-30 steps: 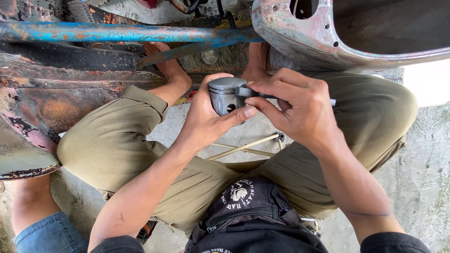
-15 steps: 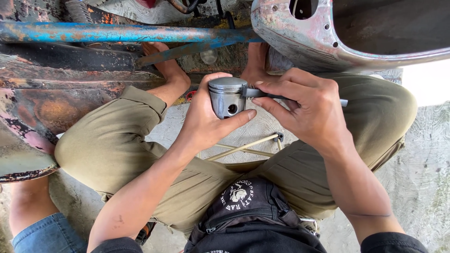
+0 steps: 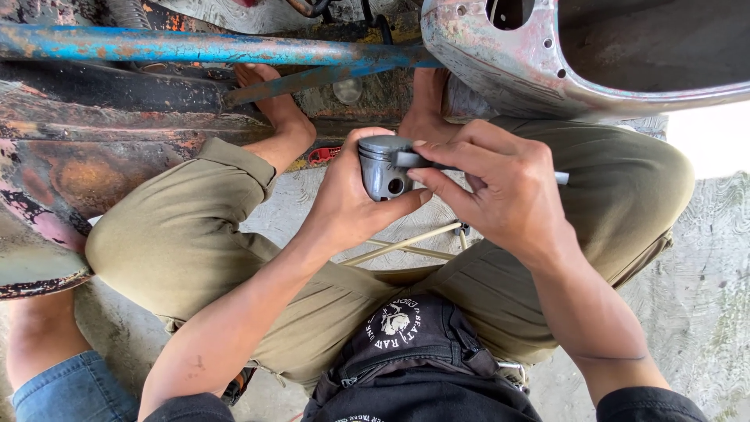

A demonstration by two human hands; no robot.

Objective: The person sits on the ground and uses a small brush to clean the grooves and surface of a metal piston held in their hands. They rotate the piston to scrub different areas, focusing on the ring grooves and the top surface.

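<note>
Basically, left hand point(image 3: 355, 207) was wrapped around a grey metal piston point(image 3: 383, 168), palm behind it, thumb curled under the skirt, fingers closed over the far side. Piston sat in front of the palm, crown up, pin hole facing the camera. Firm grip, no gap visible between hand and piston.

Right hand point(image 3: 500, 184) was closed on a thin metal tool point(image 3: 558, 178). Only its grey tip stuck out past the knuckles on the outer side; the rest was hidden in the fist. Working end was pressed flat against the piston just below the crown, at the ring band, with thumb and index fingertip pinching it there. Couldn't tell what kind of tool it was.

Both hands met at the piston, fingertips touching or nearly so, held above the knees.

Below the hands: olive trousers point(image 3: 180, 242), person squatting, bare feet point(image 3: 273, 109) on the concrete floor point(image 3: 703, 273) beyond the hands. A black waist bag point(image 3: 406, 336) with a white round print hung under the wrists. A thin pale rod point(image 3: 406, 244) lay on the floor beneath the left hand.

Beyond the hands: rusty blue tube point(image 3: 195, 48) of a vehicle frame, running across. Worn painted body panel point(image 3: 500, 70) beyond the right hand. Blue denim knee point(image 3: 70, 387) of another person near the left elbow.
</note>
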